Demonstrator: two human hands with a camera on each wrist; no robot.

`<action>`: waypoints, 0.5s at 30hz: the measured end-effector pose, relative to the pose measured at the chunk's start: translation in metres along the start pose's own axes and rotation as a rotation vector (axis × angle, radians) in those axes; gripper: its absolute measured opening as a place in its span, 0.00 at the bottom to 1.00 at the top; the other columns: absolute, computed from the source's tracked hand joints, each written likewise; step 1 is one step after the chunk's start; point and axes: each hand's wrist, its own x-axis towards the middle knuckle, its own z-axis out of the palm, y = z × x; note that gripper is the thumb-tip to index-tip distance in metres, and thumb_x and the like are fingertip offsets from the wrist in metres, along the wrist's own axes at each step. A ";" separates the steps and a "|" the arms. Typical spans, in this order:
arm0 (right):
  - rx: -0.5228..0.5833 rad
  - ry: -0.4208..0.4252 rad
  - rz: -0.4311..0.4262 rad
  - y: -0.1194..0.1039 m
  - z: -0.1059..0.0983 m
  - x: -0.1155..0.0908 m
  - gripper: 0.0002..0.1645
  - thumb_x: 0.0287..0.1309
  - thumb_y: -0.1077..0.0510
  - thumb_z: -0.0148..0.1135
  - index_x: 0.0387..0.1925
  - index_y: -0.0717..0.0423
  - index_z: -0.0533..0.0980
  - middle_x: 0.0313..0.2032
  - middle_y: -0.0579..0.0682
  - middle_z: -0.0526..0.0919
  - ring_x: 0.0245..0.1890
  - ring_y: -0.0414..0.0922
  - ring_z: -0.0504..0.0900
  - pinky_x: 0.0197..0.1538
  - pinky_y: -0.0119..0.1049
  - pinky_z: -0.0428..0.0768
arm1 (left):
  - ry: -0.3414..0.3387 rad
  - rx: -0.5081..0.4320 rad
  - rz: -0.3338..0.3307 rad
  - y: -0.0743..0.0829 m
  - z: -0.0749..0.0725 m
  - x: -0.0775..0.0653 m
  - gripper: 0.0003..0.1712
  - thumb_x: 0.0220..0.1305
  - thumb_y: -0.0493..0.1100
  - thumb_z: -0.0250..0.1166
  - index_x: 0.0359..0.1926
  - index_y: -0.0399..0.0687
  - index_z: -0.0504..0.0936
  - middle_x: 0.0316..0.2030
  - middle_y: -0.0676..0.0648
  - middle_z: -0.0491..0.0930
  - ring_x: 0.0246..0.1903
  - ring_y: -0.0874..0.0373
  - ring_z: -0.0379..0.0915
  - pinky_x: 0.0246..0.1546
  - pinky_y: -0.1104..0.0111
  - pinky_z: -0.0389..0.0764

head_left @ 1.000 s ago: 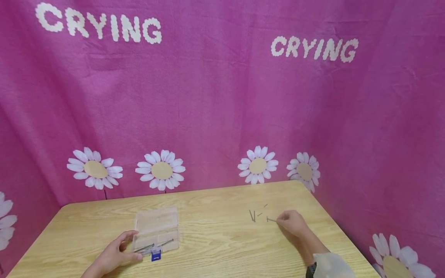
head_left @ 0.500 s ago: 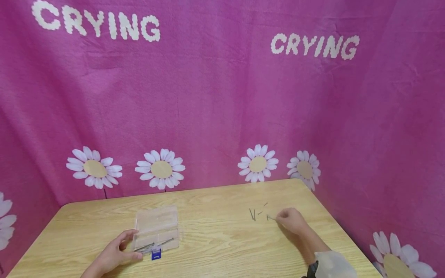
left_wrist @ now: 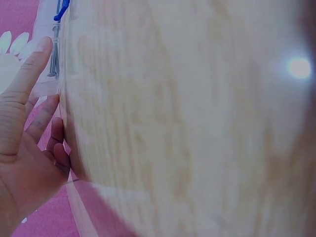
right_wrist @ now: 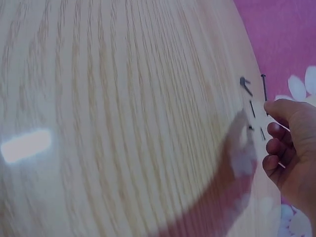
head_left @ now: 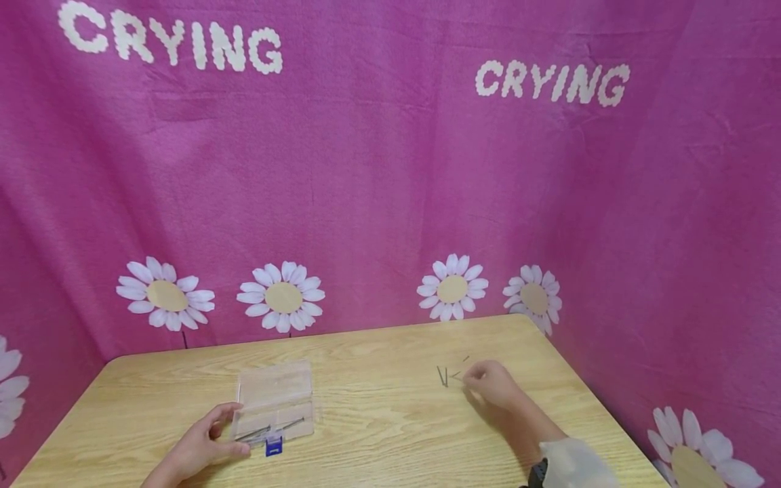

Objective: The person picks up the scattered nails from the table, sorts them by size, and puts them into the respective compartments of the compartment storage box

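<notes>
A clear plastic box lies with its lid folded back on the left of the table, several dark nails in its near half. My left hand grips the box's left end, thumb along the front, index finger at the far side. On the right, my right hand pinches a thin nail between thumb and index finger, its flat head pointing away from the fingertips. Several loose nails of different lengths lie just left of this hand.
A blue latch sticks out at the box's front. Behind and beside the wooden table hangs a pink curtain with daisies. A wristband and pale sleeve show on the right arm.
My right hand, nail in its fingers, has shifted left toward the loose nails. The left hand and box hold their place.
</notes>
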 end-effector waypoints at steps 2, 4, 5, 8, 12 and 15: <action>0.008 -0.007 -0.014 -0.004 0.004 0.002 0.04 0.55 0.64 0.61 0.27 0.61 0.79 0.27 0.49 0.81 0.29 0.40 0.72 0.35 0.34 0.73 | 0.007 -0.003 -0.007 0.000 0.000 0.001 0.45 0.45 0.47 0.75 0.63 0.41 0.63 0.58 0.31 0.69 0.55 0.43 0.67 0.54 0.50 0.68; 0.023 -0.010 -0.032 -0.008 0.008 0.003 0.04 0.54 0.65 0.60 0.27 0.62 0.79 0.27 0.49 0.80 0.29 0.40 0.72 0.36 0.33 0.72 | 0.012 -0.005 -0.007 0.000 0.001 0.001 0.46 0.45 0.47 0.75 0.63 0.41 0.64 0.58 0.32 0.69 0.54 0.44 0.67 0.54 0.50 0.68; 0.027 -0.014 -0.043 -0.011 0.010 0.004 0.04 0.54 0.65 0.60 0.27 0.63 0.79 0.27 0.50 0.80 0.30 0.41 0.72 0.36 0.33 0.72 | 0.013 -0.006 -0.003 0.000 0.001 0.001 0.46 0.45 0.47 0.75 0.63 0.41 0.64 0.58 0.32 0.69 0.54 0.45 0.68 0.54 0.51 0.68; 0.047 -0.022 -0.057 -0.018 0.017 0.005 0.04 0.53 0.65 0.60 0.27 0.64 0.79 0.28 0.51 0.80 0.31 0.41 0.73 0.38 0.34 0.72 | 0.019 -0.004 -0.007 -0.001 0.001 0.001 0.46 0.44 0.47 0.76 0.63 0.41 0.64 0.59 0.33 0.69 0.54 0.45 0.68 0.54 0.52 0.68; 0.104 -0.036 -0.052 -0.028 0.027 0.005 0.03 0.53 0.66 0.60 0.28 0.64 0.78 0.29 0.52 0.79 0.34 0.42 0.73 0.42 0.35 0.73 | 0.018 -0.003 -0.002 -0.002 0.001 0.001 0.46 0.44 0.47 0.76 0.63 0.41 0.64 0.59 0.32 0.69 0.55 0.43 0.67 0.55 0.50 0.67; 0.140 -0.062 -0.068 -0.036 0.035 0.006 0.04 0.54 0.66 0.60 0.29 0.65 0.78 0.31 0.53 0.79 0.35 0.43 0.73 0.42 0.36 0.74 | 0.017 -0.011 0.001 -0.002 0.001 0.000 0.46 0.44 0.46 0.76 0.63 0.41 0.64 0.59 0.31 0.68 0.56 0.40 0.66 0.56 0.47 0.66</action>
